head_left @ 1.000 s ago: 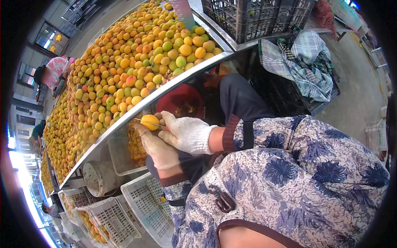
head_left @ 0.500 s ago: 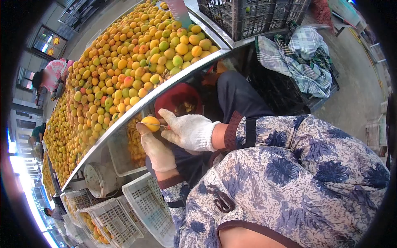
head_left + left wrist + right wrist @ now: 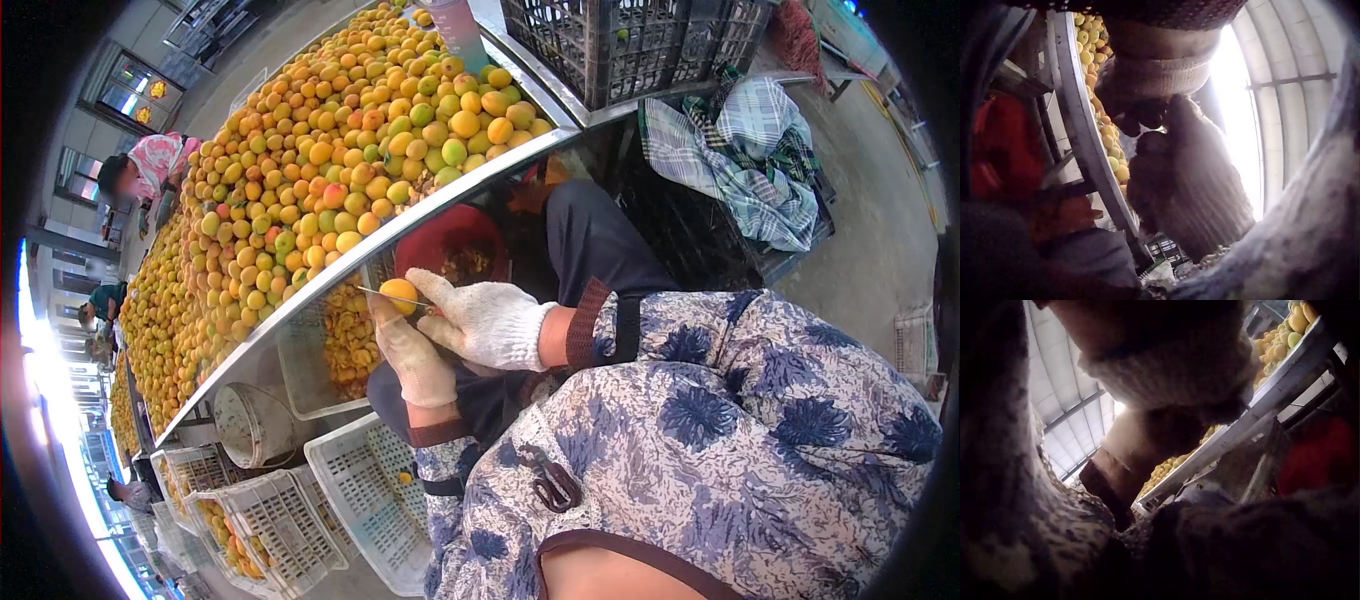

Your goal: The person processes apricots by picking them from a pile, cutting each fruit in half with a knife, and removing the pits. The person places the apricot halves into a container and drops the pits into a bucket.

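Observation:
In the head view my gloved left hand [image 3: 415, 365] holds a yellow fruit [image 3: 398, 292] at its fingertips, above a red basin's lower left edge. My right hand [image 3: 490, 322], in a white knitted glove, grips a thin knife [image 3: 410, 300] whose blade lies across the fruit; most of the handle is hidden. The right index finger points out beyond the fruit. Both wrist views are dark: the gloves show close together, the left [image 3: 1157, 75] and the right [image 3: 1166, 372] each at the top of its own view, with the fruit hidden.
A metal-edged table [image 3: 300, 287] heaped with yellow and green fruit lies ahead. Below are a red basin [image 3: 440, 235], a crate of cut fruit [image 3: 350, 350], a white crate [image 3: 375, 500] and a bucket [image 3: 240, 425]. Black crates [image 3: 640, 50] and plaid cloth [image 3: 750, 150] are right.
The right index finger has lifted away from the fruit, and brown round pieces visible beside it a second ago no longer show. The head view has shifted slightly.

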Tool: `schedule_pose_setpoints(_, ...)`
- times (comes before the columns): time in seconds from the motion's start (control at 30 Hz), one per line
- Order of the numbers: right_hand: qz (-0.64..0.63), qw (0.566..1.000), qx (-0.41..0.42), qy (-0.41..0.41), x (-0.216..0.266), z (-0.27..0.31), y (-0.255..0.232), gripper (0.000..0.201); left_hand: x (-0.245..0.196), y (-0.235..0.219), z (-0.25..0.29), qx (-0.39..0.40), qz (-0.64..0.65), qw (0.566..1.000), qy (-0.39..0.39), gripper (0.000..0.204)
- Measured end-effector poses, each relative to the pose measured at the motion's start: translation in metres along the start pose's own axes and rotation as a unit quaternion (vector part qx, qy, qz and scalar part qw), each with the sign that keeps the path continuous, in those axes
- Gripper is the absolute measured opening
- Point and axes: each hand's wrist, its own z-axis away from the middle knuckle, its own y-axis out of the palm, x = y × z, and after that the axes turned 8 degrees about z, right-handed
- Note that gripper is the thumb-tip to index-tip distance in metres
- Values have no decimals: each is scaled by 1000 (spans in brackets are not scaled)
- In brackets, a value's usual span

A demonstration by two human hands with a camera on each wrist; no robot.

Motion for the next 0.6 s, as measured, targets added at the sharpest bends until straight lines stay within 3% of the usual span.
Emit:
schedule_pose_setpoints(0.17,30,999,-20,-38,0,-3,-6,57,-9,-6,-6,26,-25,999,4,56)
schedule_pose_setpoints(0.23,47,997,25,-50,0,-1,-8,59,-17,-2,-10,37,-113,992,43,44)
schedule_pose_setpoints(0.27,52,998,31,-37,0,0,-8,58,-19,-4,-12,19,-125,992,7,35)
schedule_pose_setpoints(0.5,154,987,19,-32,-13,-4,-10,59,-17,7,-9,25,-89,995,-45,36)
schedule_pose_setpoints(0.6,155,986,-11,-54,-16,-7,-11,58,-19,7,-12,63,-145,987,-2,41)
